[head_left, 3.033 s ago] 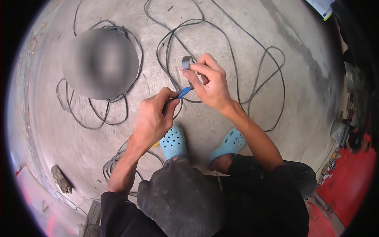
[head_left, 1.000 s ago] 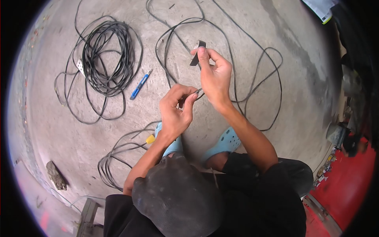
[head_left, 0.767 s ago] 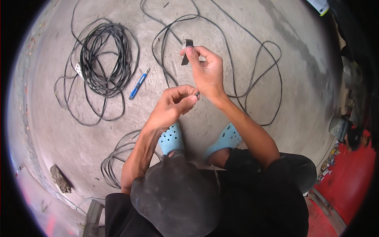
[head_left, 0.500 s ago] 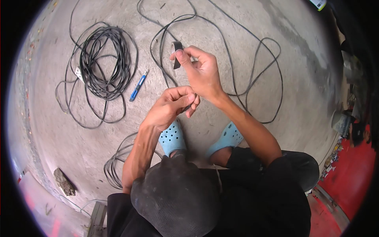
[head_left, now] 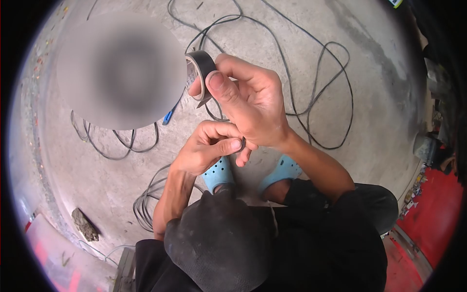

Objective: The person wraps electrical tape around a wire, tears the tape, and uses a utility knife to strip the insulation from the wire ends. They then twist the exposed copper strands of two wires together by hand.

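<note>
A roll of black electrical tape is gripped between the thumb and fingers of my right hand, its pale inner core facing left. Just below, my left hand is closed in a pinch. Between its thumb tip and the right hand's lower fingers shows a small dark piece, too small to name. Both hands meet at that spot, above the blue clogs. A blue utility knife lies on the floor to the left, partly covered by a blurred patch.
Long black cable loops over the concrete floor ahead and to the right. More coiled cable lies left of my arm. The blurred patch hides the upper left floor. A rough chunk sits lower left, a red surface right.
My right hand has moved left and closer to the camera, with the tape roll turned to show its core. The left hand has shifted slightly lower, still pinching. A blurred patch now covers the large cable coil.
</note>
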`<act>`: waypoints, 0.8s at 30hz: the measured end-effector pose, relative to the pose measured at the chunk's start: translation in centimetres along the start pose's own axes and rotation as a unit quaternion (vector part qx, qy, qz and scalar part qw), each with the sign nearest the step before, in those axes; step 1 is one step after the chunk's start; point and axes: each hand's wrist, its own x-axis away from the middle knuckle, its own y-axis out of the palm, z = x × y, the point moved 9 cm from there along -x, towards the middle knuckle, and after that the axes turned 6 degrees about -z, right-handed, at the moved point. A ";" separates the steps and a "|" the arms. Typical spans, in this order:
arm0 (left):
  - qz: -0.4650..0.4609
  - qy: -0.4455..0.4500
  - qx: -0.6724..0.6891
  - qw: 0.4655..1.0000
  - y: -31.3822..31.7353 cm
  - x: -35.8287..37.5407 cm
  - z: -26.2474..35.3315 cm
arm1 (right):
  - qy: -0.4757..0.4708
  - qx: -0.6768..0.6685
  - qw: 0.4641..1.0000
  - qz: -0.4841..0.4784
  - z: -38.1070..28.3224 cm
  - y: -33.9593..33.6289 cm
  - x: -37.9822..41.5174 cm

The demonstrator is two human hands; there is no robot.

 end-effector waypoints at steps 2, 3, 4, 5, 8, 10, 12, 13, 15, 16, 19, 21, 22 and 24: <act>-0.008 0.006 0.013 1.000 0.4 0.0 0.3 | -0.032 -0.020 0.999 -0.014 -1.1 0.5 0.0; -0.011 0.005 0.016 1.000 0.4 0.1 0.2 | -0.037 -0.032 0.999 -0.018 -1.7 0.8 -0.1; -0.015 0.006 0.019 1.000 0.5 0.1 0.2 | -0.042 -0.045 0.998 -0.021 -2.3 1.1 -0.1; -0.012 0.001 0.010 1.000 0.4 0.2 0.2 | -0.020 -0.075 0.996 -0.033 -2.3 1.3 0.0; -0.002 -0.008 -0.023 1.000 0.4 0.4 0.4 | 0.017 -0.133 0.989 -0.056 -2.0 1.8 0.2; 0.009 -0.005 -0.045 0.999 0.3 0.6 0.7 | 0.009 -0.127 0.991 -0.052 -1.9 1.9 0.2; 0.019 0.009 -0.032 0.999 0.5 0.7 0.6 | 0.015 -0.133 0.990 -0.053 -1.8 1.9 0.2; 0.025 0.017 -0.026 0.999 0.5 0.6 0.6 | 0.018 -0.137 0.989 -0.054 -1.8 1.9 0.2; 0.031 0.007 -0.008 0.999 0.2 0.7 0.6 | -0.021 -0.091 0.995 -0.047 -2.0 1.5 -0.1; 0.034 0.002 0.000 0.999 0.0 0.7 0.6 | -0.032 -0.078 0.995 -0.044 -2.0 1.3 -0.2; 0.009 -0.009 0.075 0.997 0.9 0.1 0.9 | -0.039 -0.061 0.997 -0.037 -2.0 0.9 -0.3; 0.006 0.001 0.057 0.998 0.8 0.3 1.0 | -0.012 -0.060 0.997 -0.041 -2.3 0.9 -0.3; 0.005 0.006 0.047 0.999 0.7 0.4 0.9 | 0.008 -0.060 0.997 -0.044 -2.5 0.9 -0.3; -0.001 0.018 0.011 1.000 0.4 0.5 0.8 | 0.039 -0.094 0.994 -0.050 -2.7 1.0 -0.3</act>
